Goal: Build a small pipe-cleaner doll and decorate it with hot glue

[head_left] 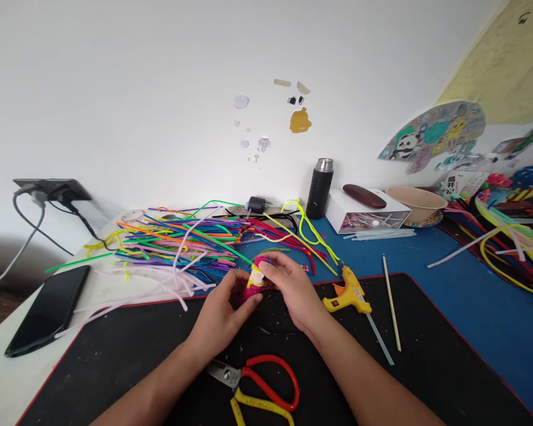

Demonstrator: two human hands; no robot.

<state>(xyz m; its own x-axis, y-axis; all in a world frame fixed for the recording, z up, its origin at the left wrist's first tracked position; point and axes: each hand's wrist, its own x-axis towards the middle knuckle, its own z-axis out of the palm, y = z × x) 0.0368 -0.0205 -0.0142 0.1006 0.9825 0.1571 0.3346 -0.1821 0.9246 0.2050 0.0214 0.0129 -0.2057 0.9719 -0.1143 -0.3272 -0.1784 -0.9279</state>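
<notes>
While the left hand (222, 312) and right hand (295, 290) grasp it, a small fuzzy magenta piece with a cream middle and yellow bands (256, 277) is held above the desk (457, 313)

Because both thumbs press on the near side and the fingers curl around it, the piece is gripped between the two hands, over the far edge of a black mat with a red border (160, 361). The right thumb lies at its upper part, the left thumb by its lower end.

Nearer the desk's front edge, steel scissors with one red and one yellow handle (235, 377) lie on the mat, their blades partly hidden by the left forearm. Right of the hands, a yellow plastic glue gun (354, 293) lies near a thin, pale stick (391, 307).

Toward the desk's back left corner spreads a heap of many-coloured fuzzy stems (182, 241); a black smartphone (48, 310) lies by the left edge. Along the back edge stand a black bottle with a silver cap (320, 190) and a white box (344, 204), a dark brown oval case (364, 196) on top.
</notes>
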